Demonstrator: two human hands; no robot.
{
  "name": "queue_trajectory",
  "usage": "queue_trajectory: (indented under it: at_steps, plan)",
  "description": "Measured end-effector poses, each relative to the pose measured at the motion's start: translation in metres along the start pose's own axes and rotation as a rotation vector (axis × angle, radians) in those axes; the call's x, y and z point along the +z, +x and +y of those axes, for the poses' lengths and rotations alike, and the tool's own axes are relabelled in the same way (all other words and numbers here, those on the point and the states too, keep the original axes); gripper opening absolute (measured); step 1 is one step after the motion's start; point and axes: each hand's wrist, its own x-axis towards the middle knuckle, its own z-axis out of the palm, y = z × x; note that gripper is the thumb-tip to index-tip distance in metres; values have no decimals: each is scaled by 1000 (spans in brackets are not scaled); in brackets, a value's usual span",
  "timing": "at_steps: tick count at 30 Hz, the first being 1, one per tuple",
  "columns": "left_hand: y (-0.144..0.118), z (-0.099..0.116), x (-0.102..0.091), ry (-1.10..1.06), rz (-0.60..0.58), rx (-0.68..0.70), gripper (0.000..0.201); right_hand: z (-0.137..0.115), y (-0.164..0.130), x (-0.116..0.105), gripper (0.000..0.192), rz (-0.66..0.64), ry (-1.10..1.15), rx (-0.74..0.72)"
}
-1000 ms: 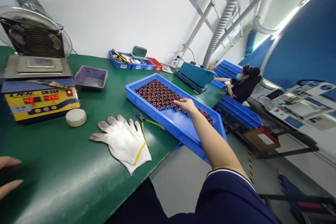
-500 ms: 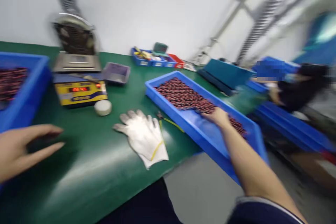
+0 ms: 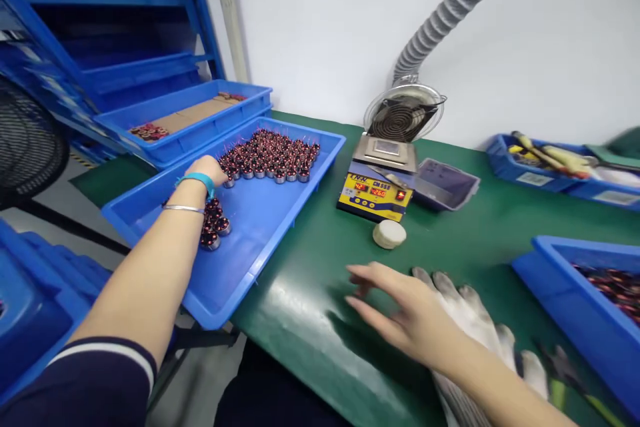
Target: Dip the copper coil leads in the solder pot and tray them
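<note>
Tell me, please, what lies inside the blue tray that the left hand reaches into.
The blue tray holds clusters of reddish-wired metal parts; whatever the left hand and forearm cover cannot be seen.

Left hand (image 3: 209, 170) at red-wired parts (image 3: 273, 152); right hand (image 3: 407, 312) above green table (image 3: 310, 267)

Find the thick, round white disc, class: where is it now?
In the head view, the white disc sits right of centre on the green tabletop, just in front of the boxy yellow device and beyond the right hand.
</note>
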Motion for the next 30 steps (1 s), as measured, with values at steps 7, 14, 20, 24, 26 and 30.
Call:
queue_trajectory:
  at_steps: [7, 14, 20, 24, 26, 30]
  plan:
    - [3, 14, 37, 152, 93, -90, 32, 16, 30, 60, 15, -55, 32, -164]
    - [-38, 77, 15, 53, 239, 270, 21, 25, 23, 51, 26, 246, 184, -31]
    - [-146, 141, 28, -265, 3, 1021, 15, 21, 28, 43, 57, 538, 252, 102]
    - [-161, 148, 33, -359, 19, 1048, 11, 21, 27, 39, 40, 502, 232, 114]
    - [-150, 146, 31, -492, -13, 935, 28, 22, 27, 39, 37, 527, 248, 154]
    - [-130, 144, 35, -534, -462, 690, 44, 20, 28, 40, 39, 556, 277, 157]
